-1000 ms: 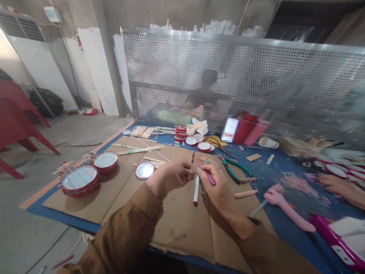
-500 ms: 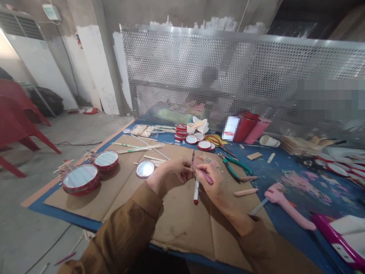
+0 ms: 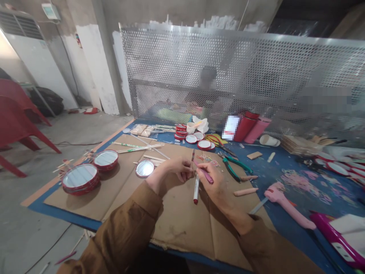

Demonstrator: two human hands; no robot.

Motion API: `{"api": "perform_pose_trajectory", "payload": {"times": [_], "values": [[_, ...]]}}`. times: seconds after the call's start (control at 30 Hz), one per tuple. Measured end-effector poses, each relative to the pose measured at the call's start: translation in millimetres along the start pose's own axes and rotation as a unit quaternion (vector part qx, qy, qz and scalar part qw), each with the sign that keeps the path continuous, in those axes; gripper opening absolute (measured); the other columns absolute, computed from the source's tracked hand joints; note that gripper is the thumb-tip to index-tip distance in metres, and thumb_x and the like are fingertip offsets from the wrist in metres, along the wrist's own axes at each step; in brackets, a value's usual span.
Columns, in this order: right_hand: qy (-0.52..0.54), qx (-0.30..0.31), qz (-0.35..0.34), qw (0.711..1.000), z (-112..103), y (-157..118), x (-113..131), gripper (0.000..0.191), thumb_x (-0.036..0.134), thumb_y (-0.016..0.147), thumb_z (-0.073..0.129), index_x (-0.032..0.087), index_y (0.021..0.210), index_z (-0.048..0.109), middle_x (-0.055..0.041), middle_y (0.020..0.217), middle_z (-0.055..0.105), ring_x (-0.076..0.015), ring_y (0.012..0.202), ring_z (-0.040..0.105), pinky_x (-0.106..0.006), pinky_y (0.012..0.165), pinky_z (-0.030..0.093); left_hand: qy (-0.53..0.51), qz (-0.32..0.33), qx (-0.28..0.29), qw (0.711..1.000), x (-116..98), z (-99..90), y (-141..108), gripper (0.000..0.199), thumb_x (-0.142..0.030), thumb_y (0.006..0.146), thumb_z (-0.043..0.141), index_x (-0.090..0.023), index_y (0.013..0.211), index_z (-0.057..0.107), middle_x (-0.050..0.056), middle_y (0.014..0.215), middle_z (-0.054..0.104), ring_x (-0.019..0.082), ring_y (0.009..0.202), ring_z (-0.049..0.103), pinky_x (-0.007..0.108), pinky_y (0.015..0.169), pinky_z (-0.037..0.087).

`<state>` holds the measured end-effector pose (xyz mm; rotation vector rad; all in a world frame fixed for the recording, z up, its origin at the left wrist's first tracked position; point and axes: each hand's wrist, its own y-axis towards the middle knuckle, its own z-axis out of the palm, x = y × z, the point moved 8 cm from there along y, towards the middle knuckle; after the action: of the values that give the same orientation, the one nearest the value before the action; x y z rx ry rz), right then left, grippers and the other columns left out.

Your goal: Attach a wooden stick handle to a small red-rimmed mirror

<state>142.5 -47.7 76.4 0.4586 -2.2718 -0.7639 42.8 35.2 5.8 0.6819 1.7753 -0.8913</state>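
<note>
My left hand [image 3: 182,170] is closed, its fingertips pinching a thin dark strip [image 3: 193,153] that points up and away. Close beside it, my right hand [image 3: 212,180] grips a pink-purple pen-like tool [image 3: 209,177], its tip near the left fingertips. Below the fingers a white marker [image 3: 196,189] with a red end shows over the cardboard [image 3: 176,213]; its upper end is hidden, and I cannot tell whether it is held. A round mirror-like disc [image 3: 145,168] lies left of my left hand, near pale wooden sticks [image 3: 155,160].
Stacked red-rimmed discs [image 3: 80,179] stand at the left. To the right lie green-handled pliers [image 3: 232,169], a pink glue gun-like tool [image 3: 288,205] and scattered rubber bands [image 3: 305,182]. Red and pink bottles [image 3: 246,127] stand before a perforated metal screen [image 3: 171,68]; a person is behind it.
Both hands stay almost in place; only very slight finger movement shows around the strip and the pink-purple tool.
</note>
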Motion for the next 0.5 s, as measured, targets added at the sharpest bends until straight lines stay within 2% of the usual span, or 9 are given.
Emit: {"api": "perform_pose_trajectory", "payload": {"times": [0.23,0.5], "values": [[0.018,0.009,-0.007,1.0,2.3,1.2,1.5,0.01,0.028,0.092,0.053,0.022,0.096,0.06,-0.0038,0.088,0.068,-0.0189,0.08,0.064,-0.032,0.073,0.049,-0.005,0.0,-0.001,1.0,0.3,0.4,-0.4,0.025,-0.038,0.074,0.065,-0.013,0.076,0.058,0.001,0.059,0.059,0.015,0.054,0.061,0.029,0.054,0.051],[0.008,-0.013,-0.015,1.0,-3.1,3.1,6.7,0.01,0.028,0.092,0.053,0.023,0.096,0.06,-0.0043,0.09,0.069,-0.0202,0.084,0.065,-0.033,0.076,0.05,0.001,0.0,-0.005,1.0,0.0,-0.3,-0.6,0.024,-0.036,0.076,0.064,-0.013,0.077,0.058,0.001,0.061,0.06,0.015,0.054,0.061,0.029,0.054,0.051]]}}
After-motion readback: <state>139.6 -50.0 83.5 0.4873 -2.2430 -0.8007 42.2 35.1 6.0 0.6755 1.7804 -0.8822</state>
